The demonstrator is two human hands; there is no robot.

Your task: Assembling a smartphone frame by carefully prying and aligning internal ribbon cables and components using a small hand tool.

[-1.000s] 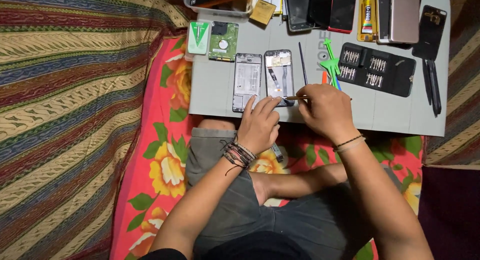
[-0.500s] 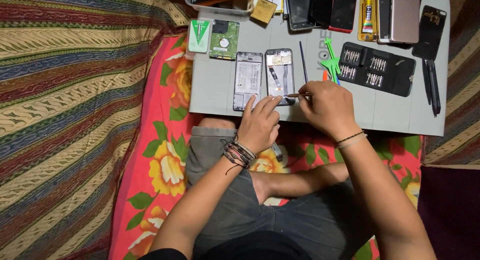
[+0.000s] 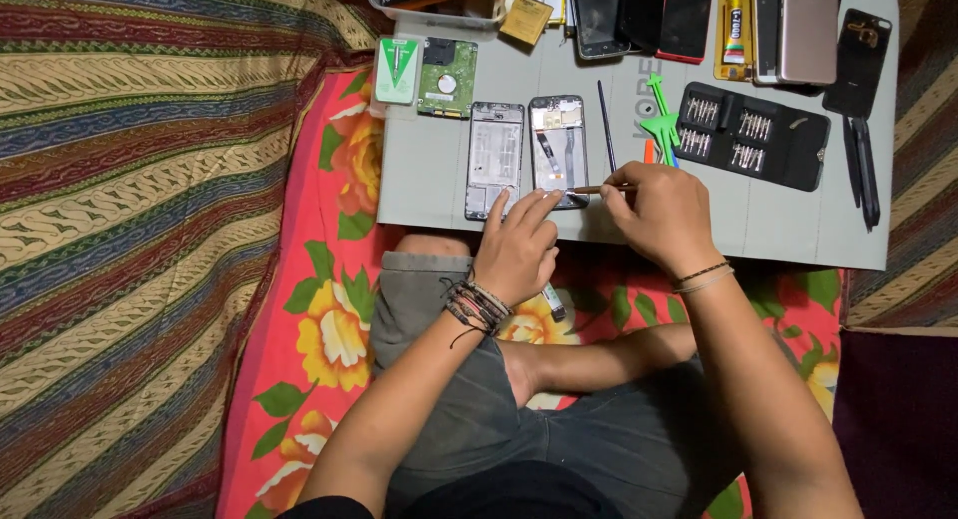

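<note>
Head view. The right hand (image 3: 664, 215) pinches a thin screwdriver (image 3: 597, 190) between clenched fingers, tip pointing at the lower end of the opened phone frame (image 3: 558, 150). The left hand (image 3: 519, 248) rests two extended fingers on that frame's lower edge, holding nothing. The frame lies on the grey counter (image 3: 419, 195), directly ahead of both sets of fingers. It looks light, thin, stiff and fragile; take hold at the side rails, not the exposed board. A second open frame (image 3: 494, 158) lies just left of the fingers. Farther ahead and left: a green-and-white rectangular packet (image 3: 397, 70) beside a green circuit drive (image 3: 447, 77). Right of the fingers: a black bit case (image 3: 753, 135). Beyond it: a yellow-carded glue tube (image 3: 734, 25).
</note>
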